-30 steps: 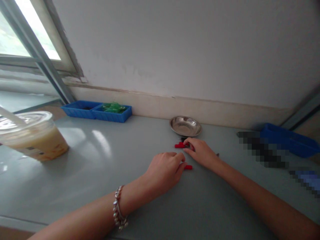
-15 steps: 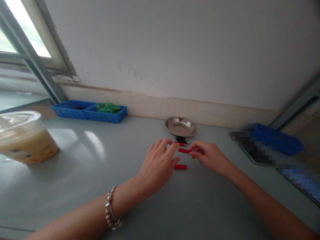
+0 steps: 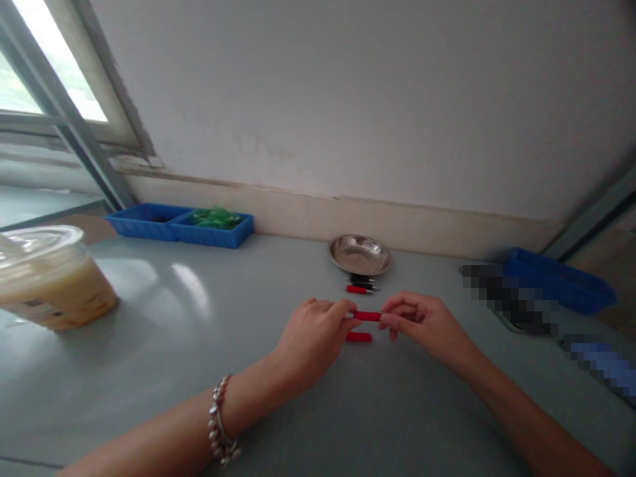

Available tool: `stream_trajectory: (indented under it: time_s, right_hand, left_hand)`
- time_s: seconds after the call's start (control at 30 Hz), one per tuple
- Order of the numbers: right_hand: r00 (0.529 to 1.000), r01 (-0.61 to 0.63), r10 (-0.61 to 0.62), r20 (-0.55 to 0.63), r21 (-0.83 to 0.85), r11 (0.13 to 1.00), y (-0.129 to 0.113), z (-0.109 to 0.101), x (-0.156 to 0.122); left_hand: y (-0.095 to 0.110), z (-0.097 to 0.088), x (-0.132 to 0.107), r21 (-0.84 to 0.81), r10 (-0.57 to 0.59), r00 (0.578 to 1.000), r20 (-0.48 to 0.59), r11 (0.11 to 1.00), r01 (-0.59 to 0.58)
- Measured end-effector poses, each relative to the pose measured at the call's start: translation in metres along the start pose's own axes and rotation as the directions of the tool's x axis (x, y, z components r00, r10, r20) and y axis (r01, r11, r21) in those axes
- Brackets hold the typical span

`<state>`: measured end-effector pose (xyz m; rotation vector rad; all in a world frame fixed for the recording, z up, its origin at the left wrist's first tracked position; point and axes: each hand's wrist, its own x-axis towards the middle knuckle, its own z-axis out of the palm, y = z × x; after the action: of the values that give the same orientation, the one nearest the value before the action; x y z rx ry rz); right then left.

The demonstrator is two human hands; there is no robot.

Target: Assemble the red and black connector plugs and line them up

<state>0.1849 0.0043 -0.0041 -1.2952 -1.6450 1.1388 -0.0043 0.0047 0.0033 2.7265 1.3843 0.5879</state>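
A short red piece (image 3: 368,316) is held just above the grey table (image 3: 199,344) between both hands. My left hand (image 3: 313,338) pinches its left end and my right hand (image 3: 422,321) pinches its right end. A second red piece (image 3: 358,337) lies on the table right below it, between the hands. Behind them a few small red and black pieces (image 3: 362,285) lie in front of a shallow metal dish (image 3: 360,254). My left wrist wears a beaded bracelet (image 3: 221,430).
A lidded plastic cup with a beige drink (image 3: 50,281) stands at the left. A blue divided tray (image 3: 179,225) holding green parts sits at the back left by the window. Another blue tray (image 3: 561,281) is at the right, beside blurred items.
My right hand picked a red piece from near the dish and brought it toward me. My left hand left the lying piece and closed on the held piece's other end.
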Motion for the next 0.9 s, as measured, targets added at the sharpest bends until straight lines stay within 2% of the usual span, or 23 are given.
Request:
stream_trajectory:
  time_s: [0.17,0.47,0.7,0.9]
  right_hand:
    - [0.997,-0.030,0.028,0.067,0.028,0.999,0.0030,0.0027,-0.0014]
    - [0.999,-0.012,0.014,-0.042,0.038,0.999,0.0025,0.0068,-0.0045]
    - [0.999,-0.030,0.026,0.036,0.137,0.990,0.0002,0.0068,-0.0041]
    - [0.999,-0.029,0.025,0.028,0.151,0.988,-0.0002,0.0072,-0.0039]
  left_hand:
    - [0.0018,0.0007,-0.0001,-0.050,-0.013,0.999,-0.030,0.999,0.011]
    - [0.0019,0.0008,0.0009,-0.070,-0.019,0.999,0.026,0.997,0.021]
    - [0.0013,0.0018,0.0004,-0.087,-0.008,1.000,-0.014,0.996,0.007]
    - [0.0014,0.0025,0.0004,-0.099,0.002,0.999,-0.044,0.995,-0.007]
